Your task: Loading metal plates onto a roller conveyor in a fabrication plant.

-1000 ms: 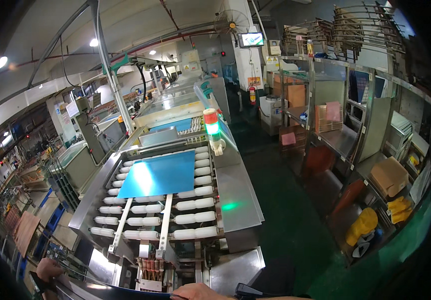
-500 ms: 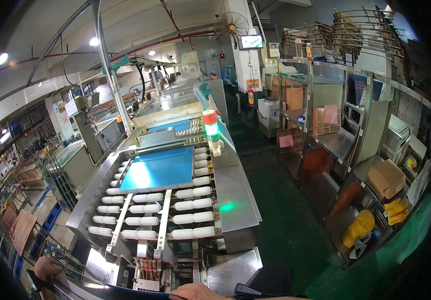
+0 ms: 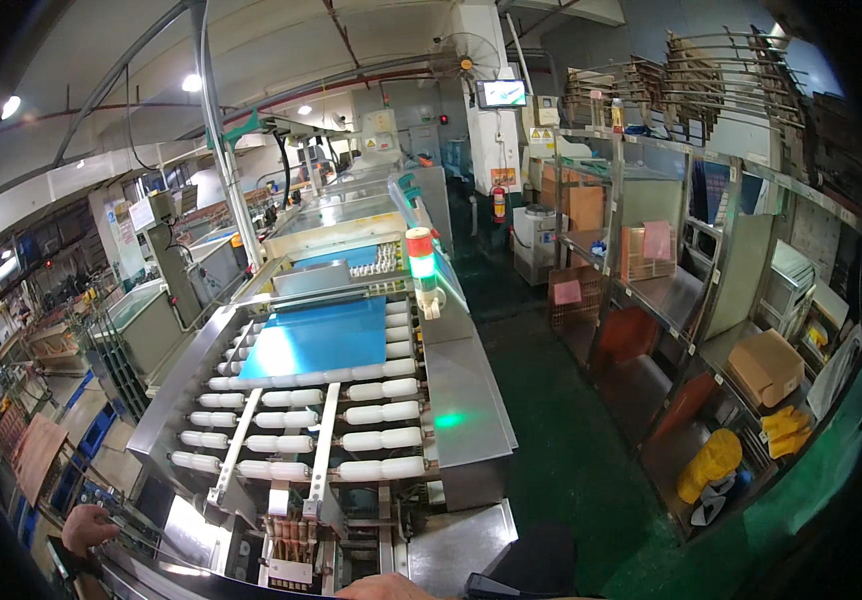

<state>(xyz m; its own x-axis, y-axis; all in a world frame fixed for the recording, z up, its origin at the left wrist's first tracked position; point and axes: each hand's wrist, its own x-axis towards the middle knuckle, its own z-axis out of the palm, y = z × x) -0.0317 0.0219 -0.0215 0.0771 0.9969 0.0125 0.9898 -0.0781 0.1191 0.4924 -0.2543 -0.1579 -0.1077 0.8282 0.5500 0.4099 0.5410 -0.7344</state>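
Note:
At the lower left is my left hand [image 3: 89, 527], its fingers curled and closed; what they hold, if anything, is hidden. Only the back of my right hand [image 3: 386, 588] shows at the bottom edge, its fingers out of sight. A thin dark edge [image 3: 251, 585] of something flat runs along the bottom between the hands; most of it is cut off. Ahead, a shiny blue sheet [image 3: 326, 338] lies flat on the white rollers [image 3: 383, 440] of a conveyor, out of reach of both hands. Two pale guide bars [image 3: 324, 445] slope over the nearest rollers.
A signal tower [image 3: 421, 262] lit green stands beside the conveyor's steel side cover [image 3: 466, 400]. To the right, past a green floor [image 3: 561, 440], metal shelving [image 3: 606, 240] holds a cardboard box [image 3: 766, 367] and yellow gloves [image 3: 711, 465]. Racks and tanks [image 3: 136, 310] stand left.
The blue sheet has slid slightly farther away, baring a roller row at its near edge. My right hand has sunk lower in view, and the view has shifted a little.

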